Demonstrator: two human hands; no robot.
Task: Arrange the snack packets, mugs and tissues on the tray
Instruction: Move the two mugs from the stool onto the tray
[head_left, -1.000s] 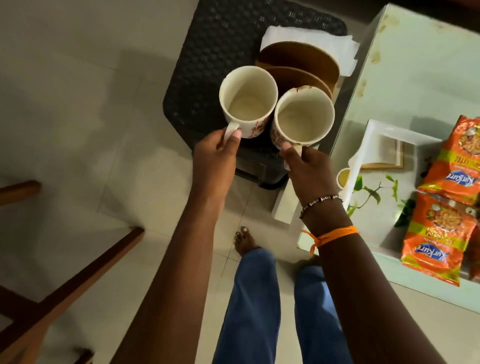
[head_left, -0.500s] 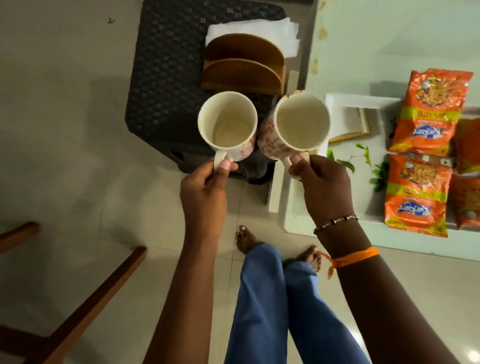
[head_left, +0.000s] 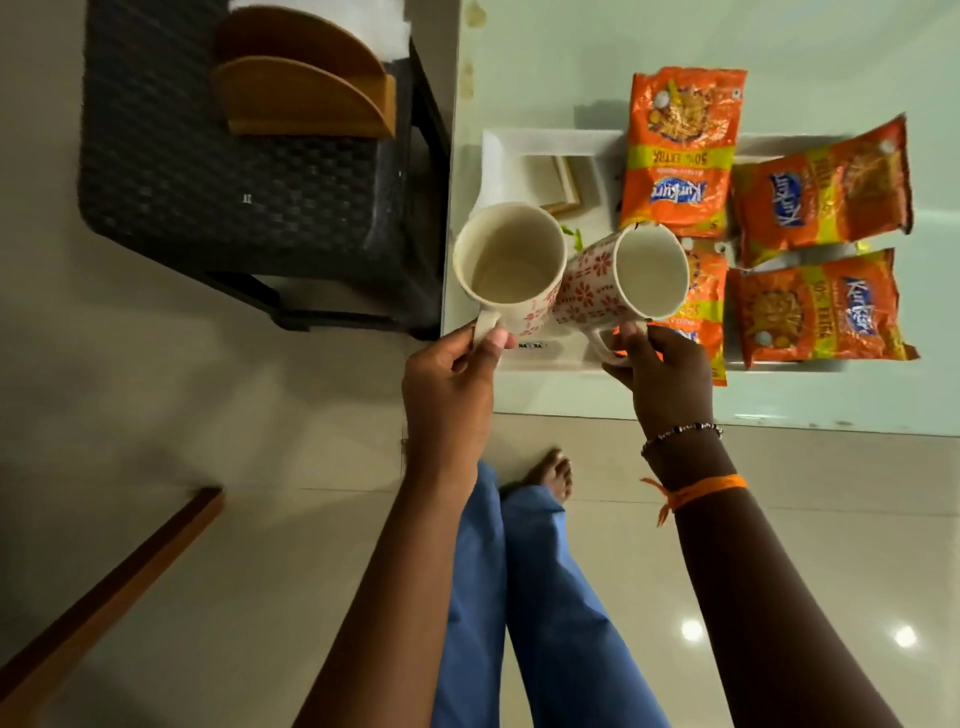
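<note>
My left hand (head_left: 449, 384) grips the handle of a white mug with red flowers (head_left: 506, 267), held upright over the left end of the white tray (head_left: 496, 161). In my right hand (head_left: 660, 374) is a second flowered mug (head_left: 628, 275), tilted so its mouth faces me, above the tray's near side. The two mugs touch. Several orange snack packets (head_left: 680, 150) lie on the tray's right part, one partly hidden behind the right mug. White tissues (head_left: 389, 31) sit in a wooden holder (head_left: 301, 93) on the dark stool.
The tray rests on a pale green table (head_left: 597, 52). A dark woven stool (head_left: 234, 182) stands left of the table. A wooden bar (head_left: 104, 597) crosses the lower left floor. My legs in blue trousers (head_left: 519, 597) and bare feet are below.
Both hands have carried the mugs rightward from above the stool to above the tray. The right mug has tipped further toward me.
</note>
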